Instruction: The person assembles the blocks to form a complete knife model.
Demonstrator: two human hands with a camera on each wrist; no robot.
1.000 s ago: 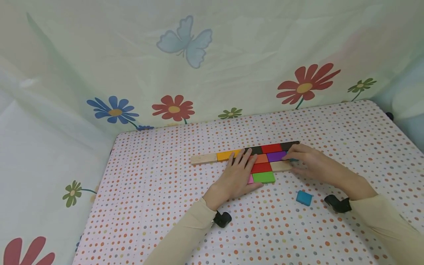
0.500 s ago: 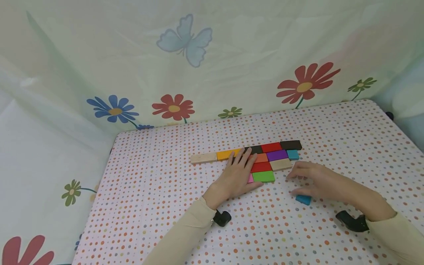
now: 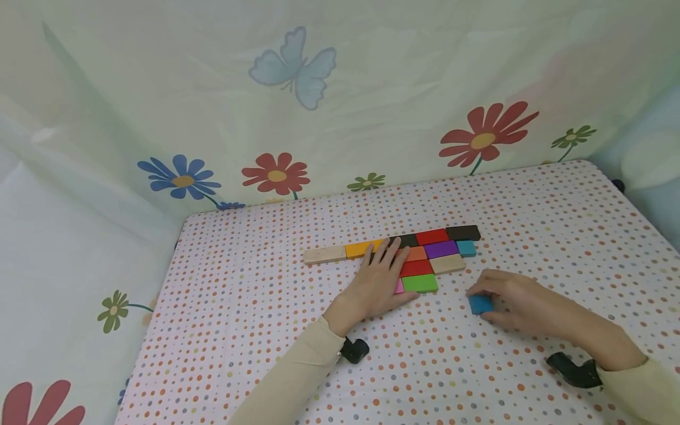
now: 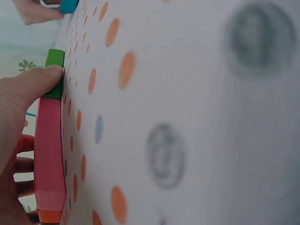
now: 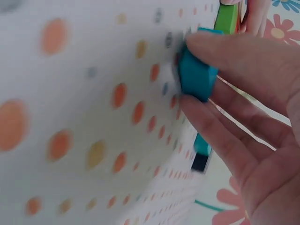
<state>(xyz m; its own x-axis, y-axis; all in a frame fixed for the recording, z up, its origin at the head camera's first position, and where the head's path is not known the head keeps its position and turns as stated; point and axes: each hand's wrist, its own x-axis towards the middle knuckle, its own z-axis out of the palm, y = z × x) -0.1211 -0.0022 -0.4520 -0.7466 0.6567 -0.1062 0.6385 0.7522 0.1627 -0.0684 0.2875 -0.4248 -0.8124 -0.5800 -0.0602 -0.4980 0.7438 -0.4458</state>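
My right hand (image 3: 523, 304) pinches a small blue block (image 3: 480, 304) between thumb and fingers, just over the spotted tabletop; the right wrist view shows the same blue block (image 5: 197, 77) close up. Spread flat, my left hand (image 3: 372, 286) rests across rows of coloured blocks and hides some of them. Its thumb lies by a green block (image 3: 419, 283), with a pink block (image 4: 49, 154) beside it in the left wrist view. Along the right side of the rows are a light-blue block (image 3: 466, 248), a purple block (image 3: 441, 249), a plain wooden block (image 3: 448, 264) and a black block (image 3: 463, 233).
The back row runs left through a red block (image 3: 432, 236) and a yellow block (image 3: 361, 249) to a plain wooden end block (image 3: 325, 255). A spotted cloth (image 3: 239, 307) covers the table. A flowered curtain (image 3: 212, 88) hangs behind it.
My right hand has left the right end of the rows, where the light-blue block now shows, moved toward me and taken hold of the loose blue block. My left hand has stayed in place.
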